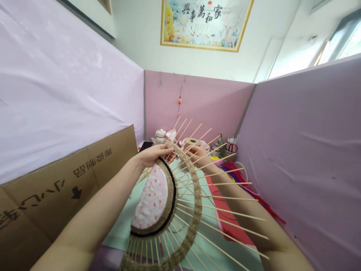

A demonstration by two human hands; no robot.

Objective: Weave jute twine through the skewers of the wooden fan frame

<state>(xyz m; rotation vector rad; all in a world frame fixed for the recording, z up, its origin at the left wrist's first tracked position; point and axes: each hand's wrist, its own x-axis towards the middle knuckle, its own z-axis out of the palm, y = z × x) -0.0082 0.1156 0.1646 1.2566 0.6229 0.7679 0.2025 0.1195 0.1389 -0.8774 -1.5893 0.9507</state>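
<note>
A half-round woven piece (152,199) with a white, red-dotted cloth centre is held up over the table. Thin wooden sticks (234,197) fan out from it, and a band of twisted jute cord (197,195) is woven through them, with a black cord row nearer the cloth. My left hand (158,153) grips the upper end of the piece, thumb and fingers closed around it. Just beyond the jute band, my right hand (197,155) is bent with its fingers closed by the sticks; what they pinch is partly hidden behind the sticks.
A cardboard sheet (70,184) stands at the left. Behind the hands are a roll of cord (192,142) and a lidded white jar (160,136). Red-handled scissors (232,147) and coloured strips (254,195) lie at the right. Pale green (115,226) and red sheets (231,222) cover the table.
</note>
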